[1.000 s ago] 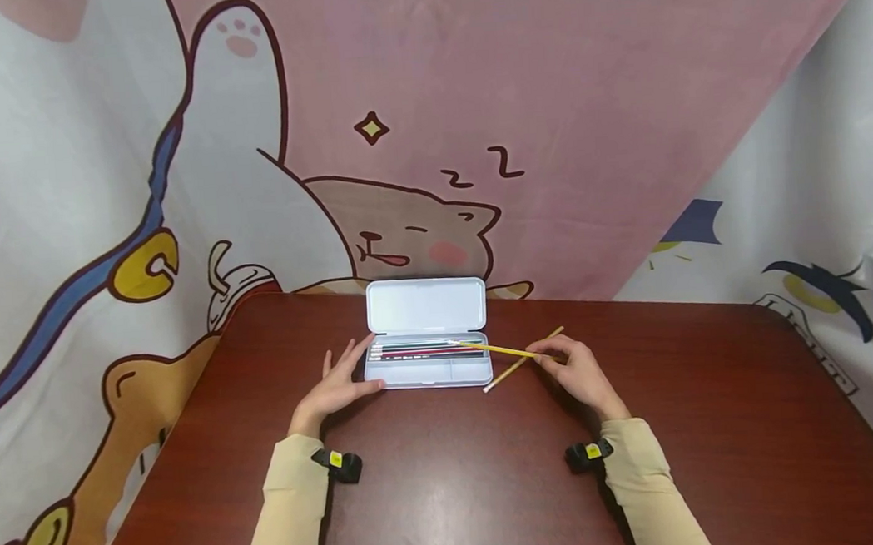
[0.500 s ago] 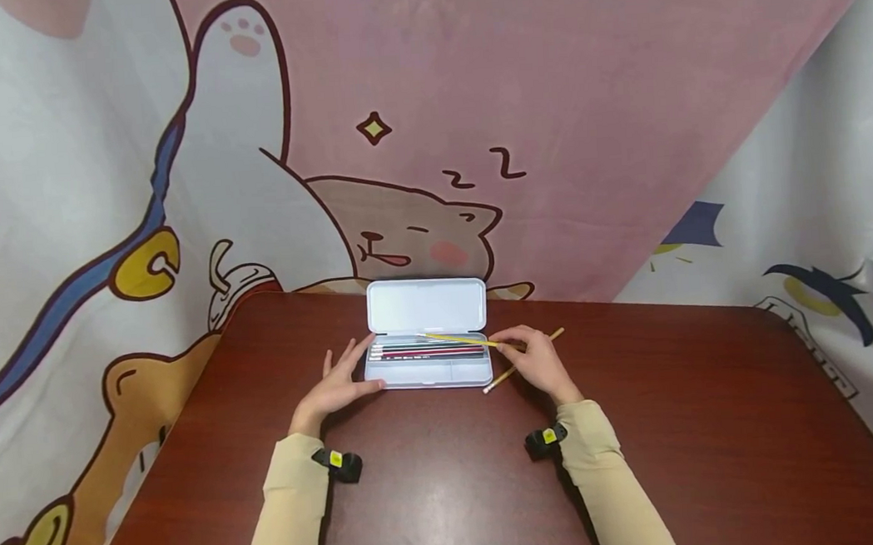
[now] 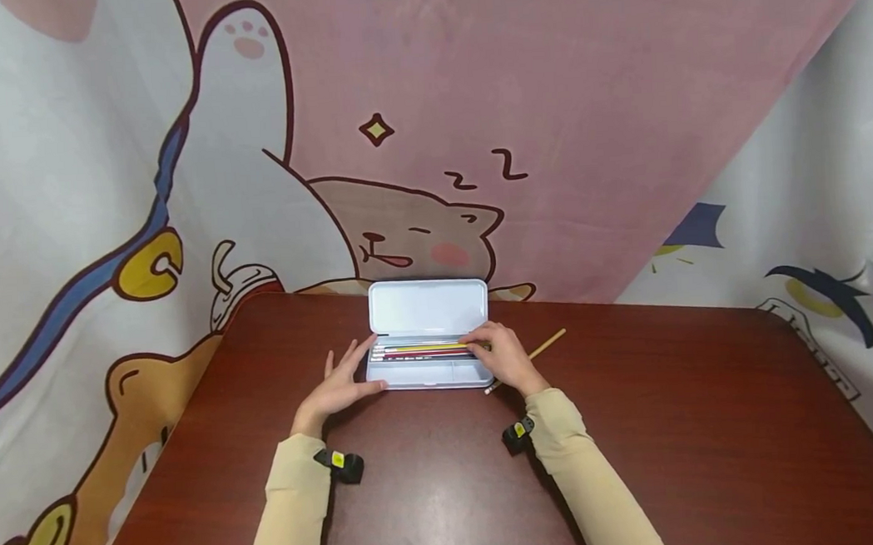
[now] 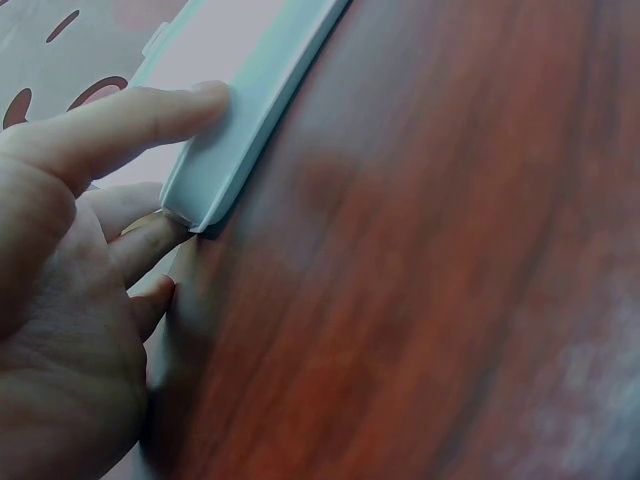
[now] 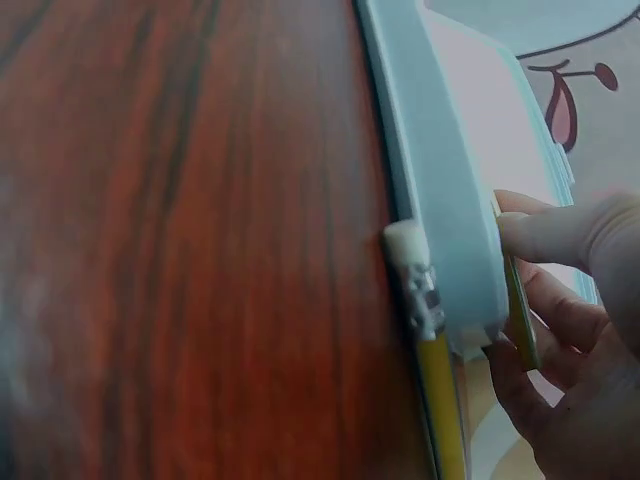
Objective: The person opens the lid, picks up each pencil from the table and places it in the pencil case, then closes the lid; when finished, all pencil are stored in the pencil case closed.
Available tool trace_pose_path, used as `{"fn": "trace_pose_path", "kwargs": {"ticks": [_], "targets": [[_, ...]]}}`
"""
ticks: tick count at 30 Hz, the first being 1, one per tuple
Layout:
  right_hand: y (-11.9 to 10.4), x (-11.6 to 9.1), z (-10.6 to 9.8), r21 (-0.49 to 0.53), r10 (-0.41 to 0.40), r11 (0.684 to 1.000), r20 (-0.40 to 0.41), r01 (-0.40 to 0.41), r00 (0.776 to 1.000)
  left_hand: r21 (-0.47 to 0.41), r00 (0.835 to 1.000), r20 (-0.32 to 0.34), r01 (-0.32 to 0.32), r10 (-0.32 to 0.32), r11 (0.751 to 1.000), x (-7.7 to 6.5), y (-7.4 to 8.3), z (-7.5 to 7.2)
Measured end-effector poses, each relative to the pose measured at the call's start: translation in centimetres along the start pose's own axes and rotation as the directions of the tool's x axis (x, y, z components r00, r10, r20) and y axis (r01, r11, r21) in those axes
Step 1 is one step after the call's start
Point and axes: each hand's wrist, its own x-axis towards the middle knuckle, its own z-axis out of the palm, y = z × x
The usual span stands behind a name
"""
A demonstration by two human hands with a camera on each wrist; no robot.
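Observation:
A white pencil case [image 3: 413,377] stands on the table with its lid raised. Several pencils [image 3: 396,354] lie side by side in its rear compartment. My right hand [image 3: 503,356] pinches a yellow pencil [image 3: 441,346] over the case's right part; its end juts past the fingers in the right wrist view. With spread, fairly straight fingers, my left hand [image 3: 334,390] touches the left end of the case, the thumb [image 4: 190,110] on its front edge. Another yellow pencil [image 3: 548,344], with a white eraser [image 5: 406,243], lies on the table beside the case, partly under my right hand.
The reddish-brown wooden table [image 3: 434,481] extends to both sides and toward me. Close behind the lid hangs a cartoon-printed cloth [image 3: 585,130]. A small black camera is strapped to each wrist.
My right hand has moved left, carrying the yellow pencil from the table's right side to over the row in the case. My left hand stays in place at the case.

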Motion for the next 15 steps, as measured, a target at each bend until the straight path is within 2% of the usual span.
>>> {"fn": "trace_pose_path", "kwargs": {"ticks": [5, 10, 15], "targets": [[-0.27, 0.34, 0.45, -0.044, -0.019, 0.999, 0.015, 0.02, 1.0, 0.001, 1.0, 0.0, -0.003, 0.003, 1.0, 0.03, 0.04, -0.05], [-0.41, 0.51, 0.65, -0.048, -0.043, 0.998, -0.017, 0.042, 0.999, 0.002, 1.0, 0.0, -0.003, 0.003, 1.0, 0.03, 0.07, -0.05], [-0.37, 0.53, 0.76, -0.042, -0.017, 0.999, -0.028, 0.016, 0.999, 0.006, 1.0, 0.0, -0.007, 0.007, 1.0, 0.05, 0.07, 0.02]]}}
